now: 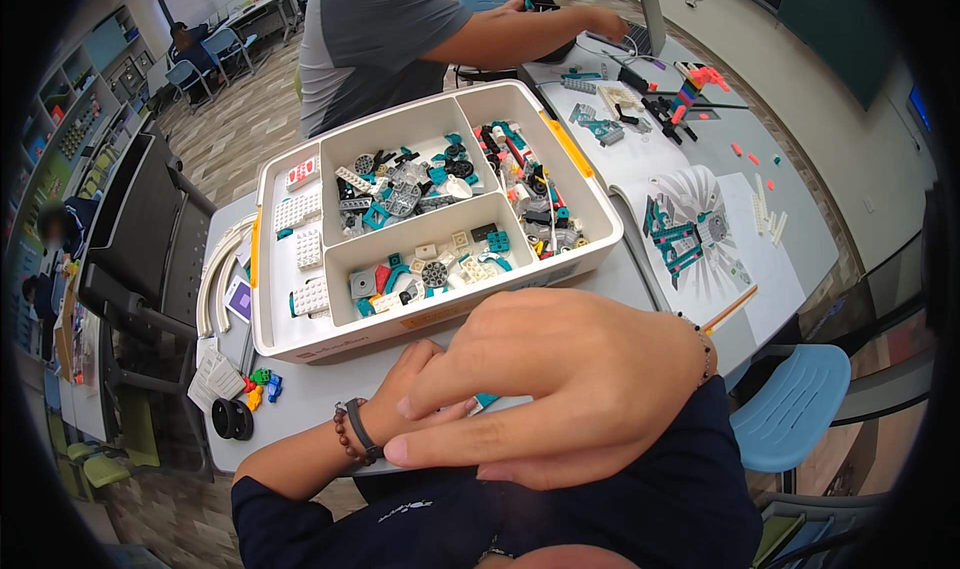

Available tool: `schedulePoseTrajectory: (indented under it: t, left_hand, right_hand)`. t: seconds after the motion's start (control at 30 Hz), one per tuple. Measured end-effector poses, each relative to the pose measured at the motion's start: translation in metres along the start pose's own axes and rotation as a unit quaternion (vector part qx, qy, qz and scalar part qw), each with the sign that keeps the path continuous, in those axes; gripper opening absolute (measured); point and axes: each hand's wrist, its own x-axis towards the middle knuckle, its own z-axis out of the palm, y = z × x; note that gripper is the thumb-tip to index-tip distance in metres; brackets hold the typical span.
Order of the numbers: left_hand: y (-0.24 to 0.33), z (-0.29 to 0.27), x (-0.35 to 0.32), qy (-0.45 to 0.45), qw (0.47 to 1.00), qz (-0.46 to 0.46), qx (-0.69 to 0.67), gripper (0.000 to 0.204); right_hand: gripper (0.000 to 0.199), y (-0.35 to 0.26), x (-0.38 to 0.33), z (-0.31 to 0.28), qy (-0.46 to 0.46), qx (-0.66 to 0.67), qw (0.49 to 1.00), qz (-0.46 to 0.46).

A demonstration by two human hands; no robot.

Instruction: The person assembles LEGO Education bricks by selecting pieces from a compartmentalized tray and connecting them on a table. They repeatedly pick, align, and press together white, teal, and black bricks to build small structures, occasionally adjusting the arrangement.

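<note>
My right hand (560, 379) is large and close in view, reaching across to the left with its fingers stretched out and apart. Nothing shows in its fingers. Behind it, my left hand (410, 374) is partly covered, its fingers bent around a small teal building piece (485, 401); only a bit of that piece shows, so its shape is hidden. Just beyond both hands stands a white sorting tray (440, 314) with compartments of teal, white, grey and black building bricks. White bricks (298, 211) lie in its left strip.
Right of the tray lies an open instruction booklet (685, 229), with a pencil (730, 307) nearby. A colourful brick build (690, 89) and a laptop (645, 29) stand farther off. Across the table a person (385, 39) reaches right. Black wheels (232, 419) sit at the near left.
</note>
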Motion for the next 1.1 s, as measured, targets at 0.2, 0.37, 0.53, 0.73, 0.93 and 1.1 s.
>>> schedulePoseTrajectory:
  t: [0.2, 0.37, 0.53, 0.73, 0.93, 1.1]
  left_hand:
    - [0.0009, -0.0033, 0.0019, -0.022, 1.000, 0.017, 0.010, 0.033]
    - [0.0047, -0.0060, 0.0044, -0.012, 1.000, 0.012, -0.008, 0.033]
    - [0.0038, -0.0052, 0.0036, 0.011, 0.999, 0.020, -0.037, 0.033]
    - [0.0055, -0.0054, 0.0029, 0.004, 0.999, 0.002, -0.034, 0.033]
    - [0.0037, -0.0046, 0.0029, 0.006, 1.000, 0.014, -0.026, 0.033]
    - [0.0029, -0.0039, 0.0047, -0.002, 1.000, 0.020, -0.013, 0.035]
  right_hand:
    - [0.034, -0.0001, 0.0004, -0.0001, -0.004, -0.002, 1.000, -0.004]
    - [0.036, 0.0004, -0.0003, -0.0007, -0.011, -0.006, 1.000, -0.004]
    - [0.036, -0.0005, -0.0005, -0.0010, -0.013, -0.005, 1.000, 0.002]
    - [0.037, 0.0003, -0.0013, -0.0004, -0.014, -0.004, 1.000, 0.001]
    - [0.037, 0.0001, -0.0013, -0.0001, -0.012, -0.004, 1.000, 0.001]
    - [0.037, 0.0002, -0.0016, -0.0014, -0.008, 0.001, 1.000, -0.002]
